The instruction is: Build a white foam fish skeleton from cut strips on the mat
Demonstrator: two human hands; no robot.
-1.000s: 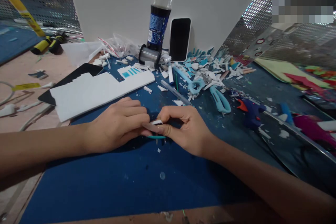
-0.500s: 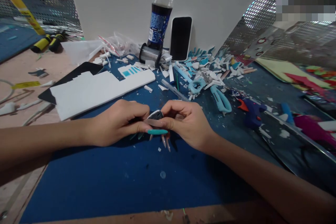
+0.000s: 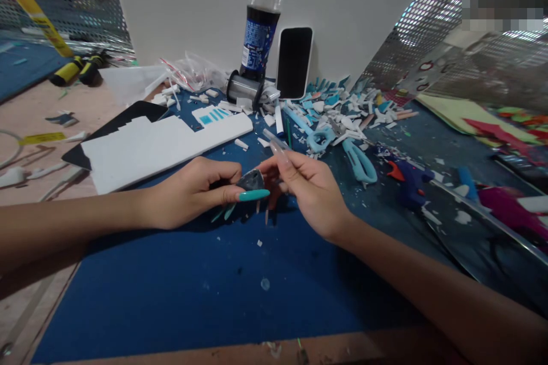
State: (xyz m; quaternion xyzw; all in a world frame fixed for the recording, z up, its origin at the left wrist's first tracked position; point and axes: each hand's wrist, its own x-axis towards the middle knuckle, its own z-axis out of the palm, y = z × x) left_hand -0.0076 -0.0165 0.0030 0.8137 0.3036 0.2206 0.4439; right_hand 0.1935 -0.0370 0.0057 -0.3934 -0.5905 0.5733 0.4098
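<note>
Between the thumb and fingers of my left hand (image 3: pixel 194 194) is a small dark grey piece with a pale edge (image 3: pixel 250 180); its exact kind I cannot make out. The left thumb, with a long teal nail, lies along its near side. My right hand (image 3: pixel 310 188) is just to the right, its fingertips at the piece's right edge. The right thumb, with a long pale nail, is raised off the piece and points up and away. Both hands are above the blue mat (image 3: pixel 192 296). Fingers below the piece are partly hidden.
Beyond the hands lie a white foam board (image 3: pixel 158 151), a bottle of dark drink (image 3: pixel 257 40), a leaning phone (image 3: pixel 294 63), a wire spool (image 3: pixel 244 88) and many foam scraps (image 3: pixel 338 108). To the right are light-blue-handled scissors (image 3: pixel 359 162) and a blue glue gun (image 3: pixel 411 182).
My right thumb has lifted from the dark piece and swung upward, leaving more of its surface showing. The left hand keeps its hold, with its thumb slightly higher.
</note>
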